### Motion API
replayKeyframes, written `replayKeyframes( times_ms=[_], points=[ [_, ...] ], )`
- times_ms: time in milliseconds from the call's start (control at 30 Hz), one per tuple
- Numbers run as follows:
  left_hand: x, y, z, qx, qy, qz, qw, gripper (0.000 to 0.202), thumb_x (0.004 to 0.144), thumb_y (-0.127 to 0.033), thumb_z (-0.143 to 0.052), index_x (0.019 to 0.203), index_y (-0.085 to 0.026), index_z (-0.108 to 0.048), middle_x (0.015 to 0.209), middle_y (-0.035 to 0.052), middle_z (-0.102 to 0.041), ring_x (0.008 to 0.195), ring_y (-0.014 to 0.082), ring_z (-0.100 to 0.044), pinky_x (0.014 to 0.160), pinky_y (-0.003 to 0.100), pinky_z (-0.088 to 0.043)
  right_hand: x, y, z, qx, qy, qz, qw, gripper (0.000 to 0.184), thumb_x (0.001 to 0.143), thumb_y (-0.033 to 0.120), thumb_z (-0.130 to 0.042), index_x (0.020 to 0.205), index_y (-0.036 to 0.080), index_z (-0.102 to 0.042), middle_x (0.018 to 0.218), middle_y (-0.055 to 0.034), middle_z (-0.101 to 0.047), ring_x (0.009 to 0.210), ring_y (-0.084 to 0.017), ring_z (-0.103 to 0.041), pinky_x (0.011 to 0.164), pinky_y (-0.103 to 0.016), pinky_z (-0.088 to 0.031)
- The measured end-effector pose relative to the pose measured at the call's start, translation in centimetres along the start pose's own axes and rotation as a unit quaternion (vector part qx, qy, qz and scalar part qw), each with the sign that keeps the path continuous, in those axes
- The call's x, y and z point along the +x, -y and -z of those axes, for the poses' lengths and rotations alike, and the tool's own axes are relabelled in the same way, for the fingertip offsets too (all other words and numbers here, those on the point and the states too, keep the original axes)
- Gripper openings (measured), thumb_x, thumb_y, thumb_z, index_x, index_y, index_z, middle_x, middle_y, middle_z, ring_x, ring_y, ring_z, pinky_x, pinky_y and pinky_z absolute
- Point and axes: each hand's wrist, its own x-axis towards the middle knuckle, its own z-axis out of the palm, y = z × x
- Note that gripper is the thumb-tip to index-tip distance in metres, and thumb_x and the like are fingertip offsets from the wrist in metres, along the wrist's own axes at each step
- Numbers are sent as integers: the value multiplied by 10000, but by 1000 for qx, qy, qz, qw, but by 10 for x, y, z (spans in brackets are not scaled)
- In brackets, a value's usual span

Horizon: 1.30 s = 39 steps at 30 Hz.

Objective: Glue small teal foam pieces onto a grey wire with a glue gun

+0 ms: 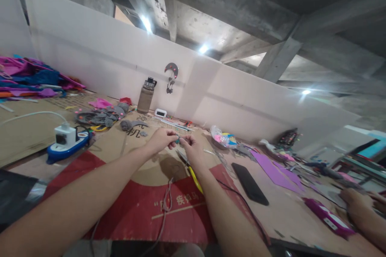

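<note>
The grip is a two-handed pinch: the fingertips of the left hand (164,139) and the right hand (192,149) nearly meet, pressed on a small green piece (177,140) between them, above the cardboard (144,174). Fingers hide most of it, so its shape cannot be told. Being so small, it could slip if either pinch loosens, and dropping among scraps would make it hard to find.

Just below the right hand lie scissors (194,179), blades apart; a careless lowering of that wrist could catch skin on them. A loose grey cord (165,207) trails between the forearms and might snag on a sleeve or finger. Farther right, a black cable (241,200) curves beside the phone (250,184) on the counter (289,217); an elbow swung outward could drag the cable or knock the phone.
</note>
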Motion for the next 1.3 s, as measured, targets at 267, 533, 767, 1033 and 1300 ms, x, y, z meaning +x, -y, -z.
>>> replayKeyframes(
  times_ms=[267, 533, 767, 1033, 1300],
  points=[
    [1, 1, 1, -23, 26, -5, 999, 124, 716, -215, -566, 736, -110, -627, 564, 23, -602, 488, 95, -549, 502, 210, -442, 1, -3, 1, 11, 3, -9, 1000, 287, 710, 440, -562, 777, 165, -611, 629, 22, -546, 568, -110, -443, 557, -226, -349],
    [5, 2, 3, -93, 72, 2, 993, 98, 689, -200, -598, 715, -112, -632, 624, 29, -623, 561, 101, -582, 601, 241, -491, 0, -1, 1, 5, -1, -13, 1000, 278, 704, 435, -562, 757, 167, -610, 621, 26, -542, 564, -107, -436, 553, -222, -348],
    [0, -6, 3, -118, 90, 21, 989, 196, 673, -153, -574, 849, -109, -648, 681, 52, -651, 628, 125, -620, 679, 274, -508, 3, 0, 4, 9, -10, -16, 1000, 257, 710, 407, -544, 755, 160, -598, 567, 42, -475, 528, -98, -397, 518, -214, -319],
    [1, -6, 13, 99, 44, -28, 994, 300, 712, -393, -586, 836, -132, -663, 586, 34, -626, 445, 115, -548, 382, 197, -386, -1, 5, 6, -82, 2, 54, 995, 225, 753, 385, -527, 774, 177, -611, 555, 38, -469, 522, -107, -408, 526, -228, -317],
    [-1, -11, 13, 92, 100, -86, 987, 243, 703, -245, -580, 903, -146, -676, 717, 33, -672, 575, 108, -595, 552, 210, -474, -3, 10, 11, -152, -18, 135, 979, 202, 782, 323, -495, 813, 176, -631, 630, -1, -529, 593, -127, -447, 577, -244, -337]
  ],
)
